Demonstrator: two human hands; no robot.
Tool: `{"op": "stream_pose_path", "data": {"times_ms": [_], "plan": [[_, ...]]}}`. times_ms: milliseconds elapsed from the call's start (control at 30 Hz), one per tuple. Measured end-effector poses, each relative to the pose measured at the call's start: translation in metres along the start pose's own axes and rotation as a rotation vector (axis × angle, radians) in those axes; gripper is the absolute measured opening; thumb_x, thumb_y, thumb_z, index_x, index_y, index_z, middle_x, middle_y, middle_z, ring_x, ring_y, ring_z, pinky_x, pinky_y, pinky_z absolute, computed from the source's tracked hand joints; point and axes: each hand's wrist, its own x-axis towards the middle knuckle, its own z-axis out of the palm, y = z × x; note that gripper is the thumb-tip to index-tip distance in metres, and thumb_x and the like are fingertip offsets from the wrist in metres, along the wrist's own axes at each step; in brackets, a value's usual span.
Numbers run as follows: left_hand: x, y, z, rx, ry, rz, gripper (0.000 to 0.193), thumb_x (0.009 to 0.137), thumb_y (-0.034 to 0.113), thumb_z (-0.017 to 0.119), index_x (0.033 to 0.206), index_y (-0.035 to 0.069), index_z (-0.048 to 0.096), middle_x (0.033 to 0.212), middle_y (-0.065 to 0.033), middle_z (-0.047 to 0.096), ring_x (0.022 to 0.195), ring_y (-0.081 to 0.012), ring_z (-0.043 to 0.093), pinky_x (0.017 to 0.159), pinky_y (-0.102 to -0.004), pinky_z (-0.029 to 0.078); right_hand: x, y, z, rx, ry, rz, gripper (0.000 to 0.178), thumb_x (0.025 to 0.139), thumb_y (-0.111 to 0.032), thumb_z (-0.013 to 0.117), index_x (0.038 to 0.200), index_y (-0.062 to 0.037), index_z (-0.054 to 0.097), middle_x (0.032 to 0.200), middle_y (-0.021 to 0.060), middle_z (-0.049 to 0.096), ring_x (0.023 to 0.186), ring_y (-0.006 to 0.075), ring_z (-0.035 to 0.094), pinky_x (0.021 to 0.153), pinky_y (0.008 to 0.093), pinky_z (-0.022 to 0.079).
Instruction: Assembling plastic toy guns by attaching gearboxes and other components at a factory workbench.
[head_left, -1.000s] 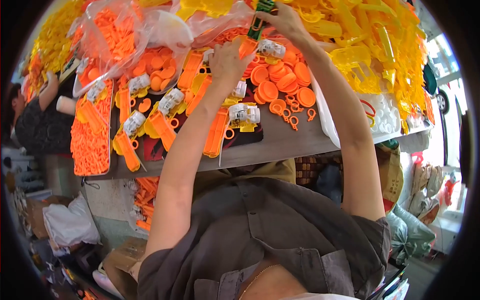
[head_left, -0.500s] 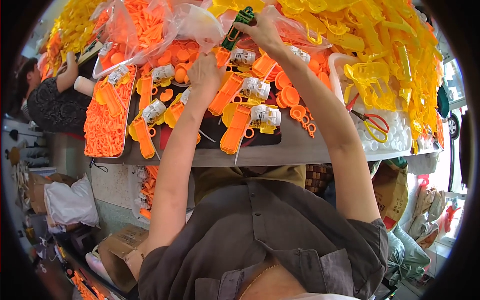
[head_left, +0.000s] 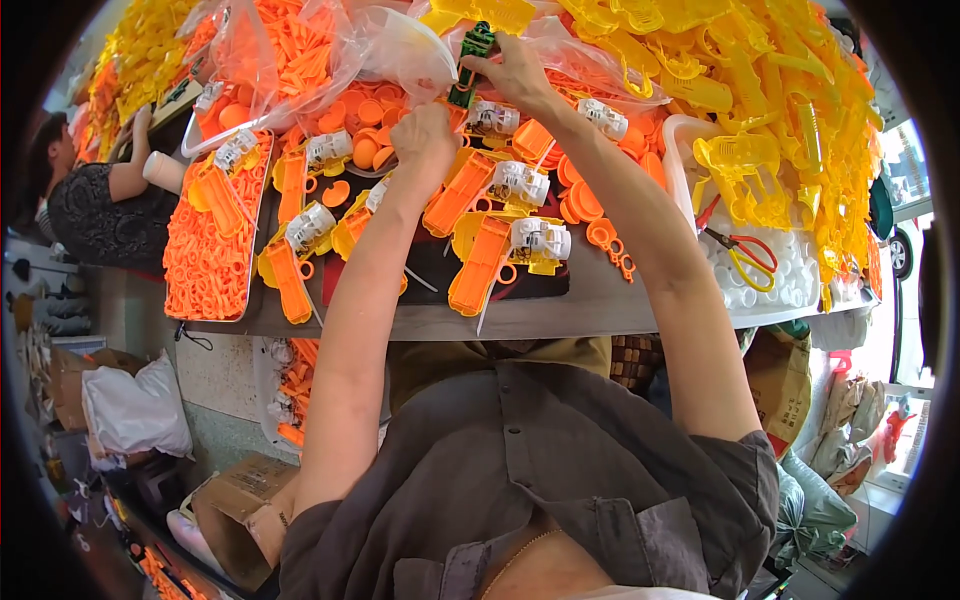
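Green-and-black handheld piece [head_left: 472,64]: it is up past the nearer assemblies, toward the table's far side, in my right hand [head_left: 517,74]. Nearest me, the grey table [head_left: 612,312] bends across in a long edge. The front orange-yellow-white plastic assembly [head_left: 478,275] lies just behind that edge, a thin white strip pointing toward it. Right of it a band of bare tabletop gives some room, bounded by the scissors [head_left: 722,240] lying over the white tray [head_left: 679,150]. Leftward, the heap of small orange ring parts [head_left: 208,280] narrows things.

At least 6 such assemblies have their 3 colours joined; I judge them well advanced, though I cannot tell whether any is finished. Farther in, my left hand [head_left: 425,138] is curled narrow; what it grips, if anything, is hidden. My right holds the green-and-black handheld piece in a narrow pinch. Loose orange discs [head_left: 580,200] and, farther still, the yellow plastic heap [head_left: 745,85] suggest to me that much remains.
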Motion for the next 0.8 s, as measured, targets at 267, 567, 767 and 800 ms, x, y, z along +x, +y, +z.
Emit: {"op": "stream_pose_path", "data": {"times_ms": [267, 567, 767, 800], "plan": [[-0.003, 0.001, 0.002, -0.016, 0.031, 0.013, 0.022, 0.074, 0.018, 0.078, 0.087, 0.002, 0.071, 0.092, -0.0190, 0.070, 0.088, -0.0360, 0.069, 0.072, -0.0454, 0.055, -0.001, -0.003, -0.002, -0.055, 0.010, 0.008, 0.038, 0.086, -0.031, 0.071, 0.104, 0.0015, 0.064, 0.094, 0.0148, 0.070, 0.083, 0.0224, 0.069, 0.075, 0.0359, 0.054], [-0.065, -0.007, -0.016, -0.174, 0.346, 0.273, 0.038, 0.077, 0.026, 0.076, 0.106, 0.003, 0.066, 0.100, -0.0165, 0.067, 0.083, -0.0334, 0.068, 0.069, -0.0444, 0.054, -0.044, -0.087, -0.060, 0.292, -0.187, 0.181, 0.028, 0.095, -0.024, 0.064, 0.107, 0.0007, 0.058, 0.089, 0.0091, 0.069, 0.072, 0.0132, 0.066, 0.056, 0.0284, 0.051], [-0.097, 0.008, -0.017, -0.141, 0.077, 0.242, 0.050, 0.077, 0.029, 0.077, 0.116, 0.002, 0.061, 0.102, -0.0149, 0.064, 0.083, -0.0336, 0.067, 0.071, -0.0433, 0.055, -0.070, -0.051, -0.055, 0.271, -0.175, 0.132, 0.039, 0.091, -0.029, 0.067, 0.107, 0.0043, 0.056, 0.094, 0.0145, 0.069, 0.084, 0.0188, 0.070, 0.065, 0.0333, 0.060], [-0.096, 0.007, -0.017, -0.135, 0.064, 0.243, 0.050, 0.076, 0.029, 0.077, 0.116, 0.002, 0.061, 0.102, -0.0150, 0.063, 0.082, -0.0337, 0.067, 0.070, -0.0435, 0.055, -0.074, -0.052, -0.053, 0.230, -0.172, 0.163, 0.040, 0.093, -0.031, 0.065, 0.112, 0.0014, 0.054, 0.096, 0.0128, 0.068, 0.085, 0.0173, 0.069, 0.066, 0.0330, 0.059]]}}
